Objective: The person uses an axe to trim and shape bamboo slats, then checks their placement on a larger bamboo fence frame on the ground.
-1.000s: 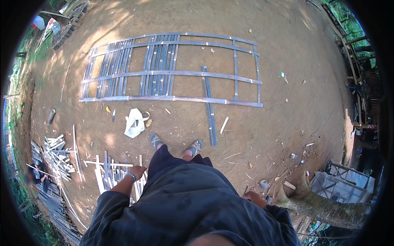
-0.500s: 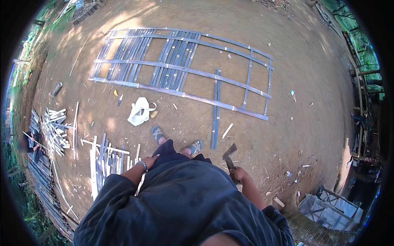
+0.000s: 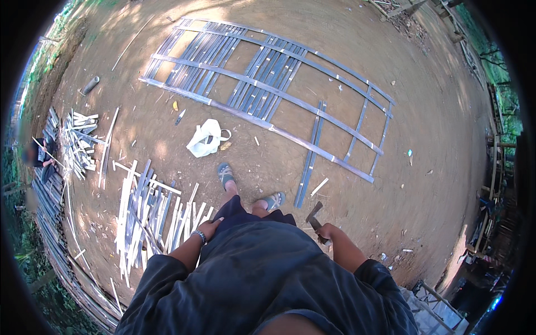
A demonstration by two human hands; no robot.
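Right hand (image 3: 326, 231) is closed around the handle of a hatchet (image 3: 314, 216), held low beside the right leg. Left hand (image 3: 211, 228) rests loosely open on the thigh, holding nothing.

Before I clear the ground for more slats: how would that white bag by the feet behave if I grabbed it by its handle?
The white bag lies slumped and creased on the dirt, so it would probably hang floppy rather than hold its shape. It looks thin and flat, so likely light, though its contents are hidden. Its loop handle lies free, so one hand could probably lift it.
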